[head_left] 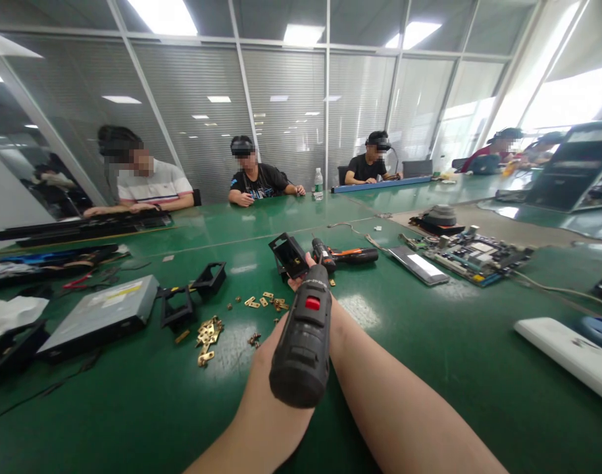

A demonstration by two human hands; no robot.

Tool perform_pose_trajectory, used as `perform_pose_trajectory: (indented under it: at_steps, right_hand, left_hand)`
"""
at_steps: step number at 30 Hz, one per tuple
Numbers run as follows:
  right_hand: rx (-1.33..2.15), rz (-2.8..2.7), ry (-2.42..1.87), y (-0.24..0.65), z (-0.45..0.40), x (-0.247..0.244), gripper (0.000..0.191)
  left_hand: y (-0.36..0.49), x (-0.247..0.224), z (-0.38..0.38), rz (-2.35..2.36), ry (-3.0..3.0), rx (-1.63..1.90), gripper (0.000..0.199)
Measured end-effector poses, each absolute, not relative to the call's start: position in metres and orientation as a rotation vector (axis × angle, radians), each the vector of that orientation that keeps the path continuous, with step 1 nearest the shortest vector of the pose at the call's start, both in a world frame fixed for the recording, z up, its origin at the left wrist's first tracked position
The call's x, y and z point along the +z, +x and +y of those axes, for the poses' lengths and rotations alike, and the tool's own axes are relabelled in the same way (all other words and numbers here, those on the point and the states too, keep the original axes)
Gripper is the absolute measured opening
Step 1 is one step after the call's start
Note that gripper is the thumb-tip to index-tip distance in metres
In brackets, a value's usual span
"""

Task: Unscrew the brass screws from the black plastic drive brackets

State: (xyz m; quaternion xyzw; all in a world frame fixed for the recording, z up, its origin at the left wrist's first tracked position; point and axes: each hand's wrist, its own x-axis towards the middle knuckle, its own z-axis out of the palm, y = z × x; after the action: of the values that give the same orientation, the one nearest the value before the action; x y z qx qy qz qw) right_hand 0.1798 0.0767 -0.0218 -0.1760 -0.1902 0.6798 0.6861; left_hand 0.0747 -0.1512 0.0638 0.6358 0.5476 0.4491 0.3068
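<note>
A black cordless drill (301,355) with a red switch fills the centre, seen from behind and pointing away from me. My left hand (268,349) is closed around its grip, mostly hidden under the body. Farther out, my right hand (295,284) pinches a black square plastic frame (295,262) in front of the drill's nose; a brass-coloured spot shows inside it. The drill hides most of that hand. Brass plates (209,336) and small screws (254,340) lie left of my hands. Just beyond, a second drill (350,255) with orange trim rests on its side.
More black frames (177,308) and a silver optical drive (103,316) lie left on the green table (404,342). Rightward are a phone-like slab (419,265), a circuit board (478,253) and a white power bank (567,355). Several people sit across, near a water bottle (318,184).
</note>
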Motion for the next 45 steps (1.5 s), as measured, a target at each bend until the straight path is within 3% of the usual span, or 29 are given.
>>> perform_pose_trajectory:
  at_steps: [5, 9, 12, 16, 18, 22, 27, 37, 45]
  right_hand:
    - [1.615, -0.69, -0.467, 0.174, 0.065, -0.02, 0.035]
    - [1.431, -0.929, -0.542, 0.163, 0.062, -0.027, 0.029]
    - [1.246, -1.095, -0.623, 0.151, 0.062, -0.033, 0.024]
    - [0.965, -1.223, -0.693, 0.137, 0.051, -0.029, 0.061]
    - [0.85, -1.272, -0.713, 0.133, 0.044, -0.024, 0.069]
    - [0.698, -1.345, -0.754, 0.133, 0.034, -0.014, 0.063]
    - [0.617, -1.405, -0.757, 0.135, 0.03, -0.011, 0.057]
    - [0.559, -1.305, -0.672, 0.129, 0.043, -0.024, 0.061]
    - [0.464, -1.308, -0.742, 0.131, 0.045, -0.025, 0.06]
  left_hand:
    - [0.078, 0.062, -0.153, 1.254, 1.696, 1.225, 0.016]
    - [0.076, 0.059, -0.152, 1.182, 1.725, 1.241, 0.018]
    - [0.075, 0.059, -0.15, 1.101, 1.761, 1.277, 0.032]
    - [0.078, 0.068, -0.151, 1.02, 1.736, 1.302, 0.033]
    - [0.078, 0.074, -0.151, 1.0, 1.711, 1.297, 0.033]
    - [0.078, 0.077, -0.151, 0.966, 1.729, 1.297, 0.039]
    - [0.077, 0.073, -0.149, 1.099, 1.772, 1.293, 0.034]
    - [0.074, 0.072, -0.147, 1.13, 1.77, 1.251, 0.022]
    - [0.074, 0.07, -0.146, 1.077, 1.783, 1.274, 0.028]
